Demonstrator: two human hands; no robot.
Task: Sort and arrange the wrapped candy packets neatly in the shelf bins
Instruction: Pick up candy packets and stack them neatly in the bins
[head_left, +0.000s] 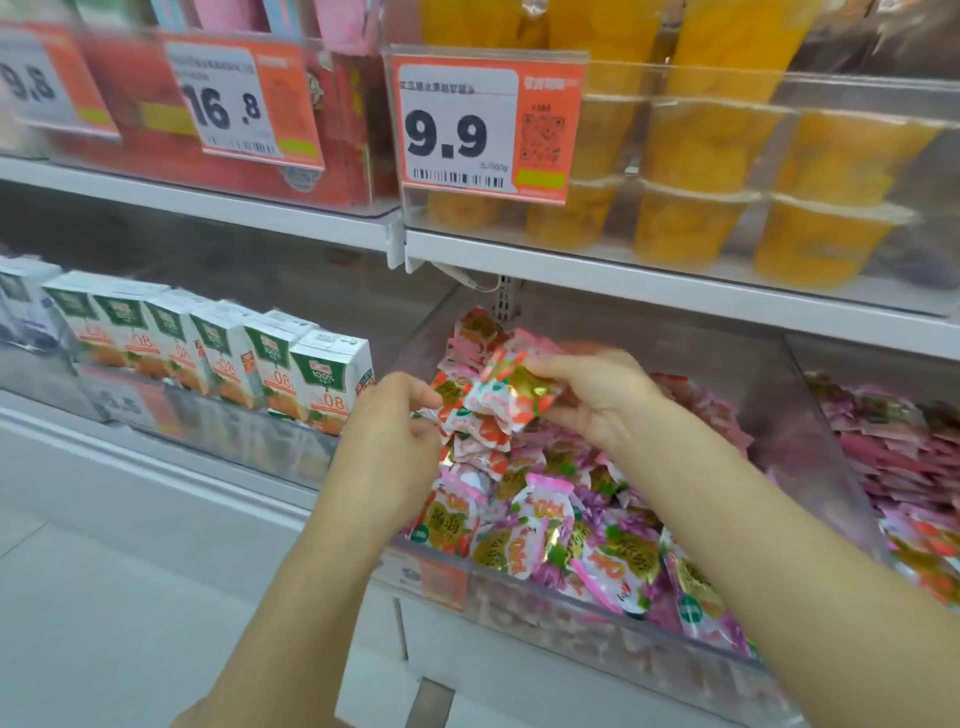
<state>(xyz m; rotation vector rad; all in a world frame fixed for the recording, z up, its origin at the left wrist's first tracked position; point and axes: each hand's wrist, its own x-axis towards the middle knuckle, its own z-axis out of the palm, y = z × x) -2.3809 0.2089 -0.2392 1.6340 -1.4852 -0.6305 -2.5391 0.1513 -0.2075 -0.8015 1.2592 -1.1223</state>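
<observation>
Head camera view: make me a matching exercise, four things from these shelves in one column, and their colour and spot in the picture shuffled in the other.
1. juice cartons
2. fruit cups
3. candy packets
4. 9.9 price tag

A. pink, red and gold, heaped at lower centre
B. orange, stacked at top right
C. white and green, in a row at left
D. orange-bordered, at top centre

Pairs: 1-C, 2-B, 3-A, 4-D

On the upper shelf edge, the far-left price tag (47, 83) reads 9.8, the next tag (241, 98) 16.8 and the middle tag (485, 124) 9.9. The juice cartons (327, 379) at lower left show 100%. Print on the candy packets (540, 514) is too blurred to read.
</observation>
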